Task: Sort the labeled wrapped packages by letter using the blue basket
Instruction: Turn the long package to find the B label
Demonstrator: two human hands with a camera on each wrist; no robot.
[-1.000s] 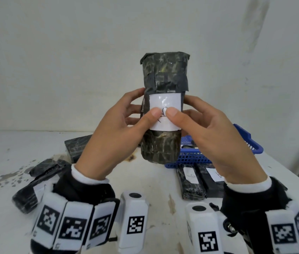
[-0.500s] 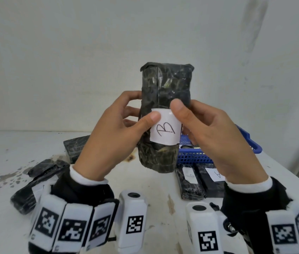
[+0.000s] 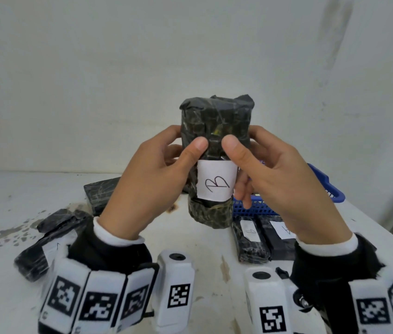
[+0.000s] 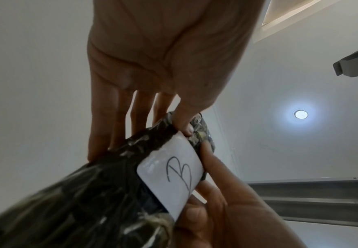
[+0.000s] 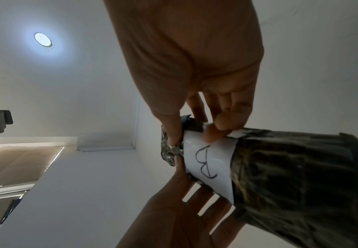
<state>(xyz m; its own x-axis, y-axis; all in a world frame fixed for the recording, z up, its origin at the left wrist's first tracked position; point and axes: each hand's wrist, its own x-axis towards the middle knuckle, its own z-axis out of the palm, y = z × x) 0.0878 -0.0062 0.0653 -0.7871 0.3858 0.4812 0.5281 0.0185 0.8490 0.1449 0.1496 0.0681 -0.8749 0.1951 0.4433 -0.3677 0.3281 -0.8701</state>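
I see the dark wrapped package (image 3: 216,131) held upright above the white table (image 3: 190,249), my left hand (image 3: 152,182) gripping it from nine o'clock and my right hand (image 3: 284,182) from three, thumbs pressed just above its white label (image 3: 216,183) marked B. The blue basket (image 3: 330,189) sits behind, toward two o'clock.

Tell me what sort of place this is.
Probably a bare workroom or storage room set up for sorting: a stained white table against a plain white wall, a grey metal shelf frame, and black wrapped packages beside a blue plastic basket.
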